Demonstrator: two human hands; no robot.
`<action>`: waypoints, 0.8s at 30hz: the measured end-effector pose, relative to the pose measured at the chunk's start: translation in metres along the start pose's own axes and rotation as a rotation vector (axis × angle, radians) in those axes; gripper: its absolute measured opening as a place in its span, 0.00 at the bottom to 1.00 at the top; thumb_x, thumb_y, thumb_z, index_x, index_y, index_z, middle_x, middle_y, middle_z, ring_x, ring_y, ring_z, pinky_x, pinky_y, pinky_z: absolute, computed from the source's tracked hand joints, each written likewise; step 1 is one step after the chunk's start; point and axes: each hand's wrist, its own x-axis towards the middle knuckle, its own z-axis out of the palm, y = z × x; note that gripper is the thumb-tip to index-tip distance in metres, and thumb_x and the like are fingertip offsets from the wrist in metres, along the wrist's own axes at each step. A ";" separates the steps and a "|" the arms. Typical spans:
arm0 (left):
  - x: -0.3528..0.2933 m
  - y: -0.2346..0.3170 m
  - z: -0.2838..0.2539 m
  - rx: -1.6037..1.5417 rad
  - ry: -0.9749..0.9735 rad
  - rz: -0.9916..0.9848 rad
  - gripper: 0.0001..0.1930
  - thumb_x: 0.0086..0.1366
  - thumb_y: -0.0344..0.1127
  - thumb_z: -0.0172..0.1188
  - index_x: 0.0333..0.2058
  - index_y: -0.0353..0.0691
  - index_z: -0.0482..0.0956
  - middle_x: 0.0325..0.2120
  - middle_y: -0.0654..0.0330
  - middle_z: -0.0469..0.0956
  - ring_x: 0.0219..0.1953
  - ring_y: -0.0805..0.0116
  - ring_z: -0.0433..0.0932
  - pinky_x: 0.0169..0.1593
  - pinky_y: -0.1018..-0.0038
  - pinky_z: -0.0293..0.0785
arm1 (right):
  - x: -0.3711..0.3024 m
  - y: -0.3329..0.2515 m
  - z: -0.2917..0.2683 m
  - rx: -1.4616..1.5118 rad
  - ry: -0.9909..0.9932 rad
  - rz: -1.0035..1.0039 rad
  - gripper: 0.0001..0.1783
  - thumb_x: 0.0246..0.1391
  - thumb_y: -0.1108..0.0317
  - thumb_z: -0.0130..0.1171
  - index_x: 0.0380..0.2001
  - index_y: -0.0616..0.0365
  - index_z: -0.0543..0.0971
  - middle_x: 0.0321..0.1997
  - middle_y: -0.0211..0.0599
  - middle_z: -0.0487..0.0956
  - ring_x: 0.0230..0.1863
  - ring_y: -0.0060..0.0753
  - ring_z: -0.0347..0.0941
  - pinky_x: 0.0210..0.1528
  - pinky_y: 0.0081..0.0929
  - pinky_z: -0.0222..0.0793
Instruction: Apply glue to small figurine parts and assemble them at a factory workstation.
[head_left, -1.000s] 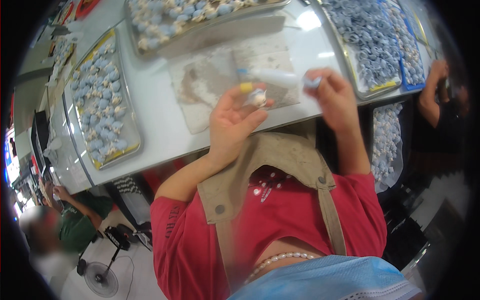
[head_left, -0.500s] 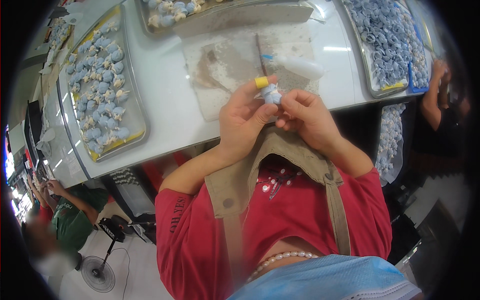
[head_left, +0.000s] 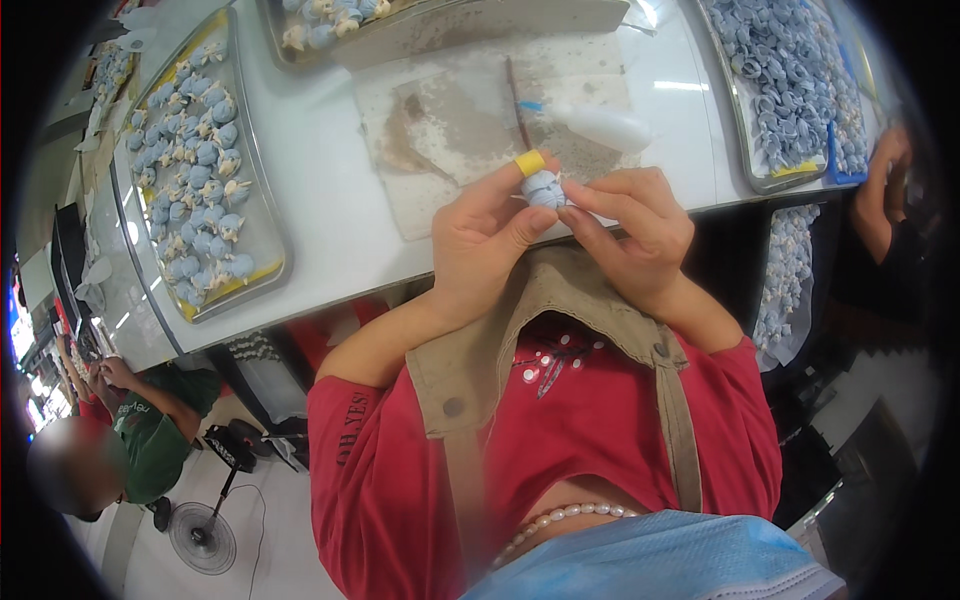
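Note:
Near the table's front edge, my left hand (head_left: pixel 475 240) has a small light-blue and cream figurine (head_left: pixel 542 190) pinched between thumb and index finger. Yellow tape (head_left: pixel 530 163) wraps that index fingertip. My right hand (head_left: pixel 640 230) is closed, its thumb and index fingertips pressed against the figurine's right side. Whether a tiny part sits between those fingertips is hidden. Just beyond the hands lies a stained pale board (head_left: pixel 430 200), with a thin brown stick (head_left: pixel 515 95) and a white squeeze bottle (head_left: pixel 605 128) with a blue tip lying on it.
A tray (head_left: pixel 283 240) of similar figurines lies at left, another tray (head_left: pixel 400 22) at the far edge. On the right a tray (head_left: pixel 748 150) holds many loose blue pieces. Co-workers' hands (head_left: pixel 118 372) show at left, and a forearm (head_left: pixel 875 205) at right. A fan (head_left: pixel 203 537) stands lower left.
My right hand's index finger and thumb have straightened and the hand has turned slightly at the figurine. The figurine has tilted a little in my left fingers. The whole view has shifted slightly.

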 end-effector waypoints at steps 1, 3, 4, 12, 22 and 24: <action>0.001 -0.001 0.002 0.032 0.018 -0.014 0.20 0.59 0.24 0.55 0.51 0.30 0.66 0.43 0.59 0.72 0.41 0.75 0.72 0.47 0.79 0.69 | 0.000 0.000 -0.002 0.009 -0.006 0.039 0.12 0.33 0.72 0.67 0.28 0.51 0.81 0.25 0.29 0.76 0.27 0.29 0.70 0.29 0.23 0.63; 0.002 0.000 0.001 0.080 -0.015 -0.029 0.20 0.59 0.25 0.55 0.51 0.30 0.66 0.43 0.59 0.73 0.40 0.76 0.72 0.47 0.79 0.69 | 0.005 0.000 -0.009 -0.010 -0.044 0.014 0.13 0.32 0.74 0.67 0.28 0.55 0.80 0.25 0.30 0.76 0.26 0.29 0.70 0.28 0.22 0.63; 0.003 0.000 0.001 0.122 -0.049 -0.042 0.20 0.60 0.26 0.55 0.51 0.30 0.65 0.42 0.59 0.73 0.40 0.76 0.72 0.47 0.79 0.68 | 0.007 0.000 -0.012 -0.032 -0.085 -0.013 0.14 0.32 0.75 0.67 0.28 0.58 0.80 0.24 0.32 0.76 0.25 0.30 0.69 0.27 0.22 0.63; 0.000 0.003 0.009 0.134 -0.047 -0.114 0.17 0.60 0.29 0.54 0.48 0.30 0.68 0.42 0.57 0.74 0.39 0.75 0.73 0.44 0.78 0.71 | 0.015 0.001 -0.026 -0.063 -0.178 -0.045 0.10 0.31 0.74 0.67 0.22 0.56 0.78 0.20 0.30 0.74 0.23 0.31 0.68 0.26 0.24 0.60; -0.005 0.006 0.018 0.034 -0.182 -0.166 0.16 0.58 0.27 0.56 0.46 0.31 0.71 0.41 0.56 0.75 0.43 0.72 0.72 0.45 0.78 0.70 | 0.002 0.024 -0.023 0.769 -0.274 0.229 0.34 0.33 0.63 0.69 0.49 0.55 0.71 0.41 0.33 0.74 0.42 0.29 0.70 0.43 0.23 0.66; -0.005 0.001 0.015 0.131 -0.219 -0.095 0.16 0.58 0.27 0.56 0.46 0.32 0.71 0.41 0.55 0.75 0.43 0.71 0.73 0.46 0.77 0.70 | 0.000 0.025 -0.028 0.861 -0.361 0.301 0.34 0.35 0.64 0.68 0.50 0.55 0.71 0.40 0.32 0.76 0.39 0.26 0.70 0.42 0.20 0.67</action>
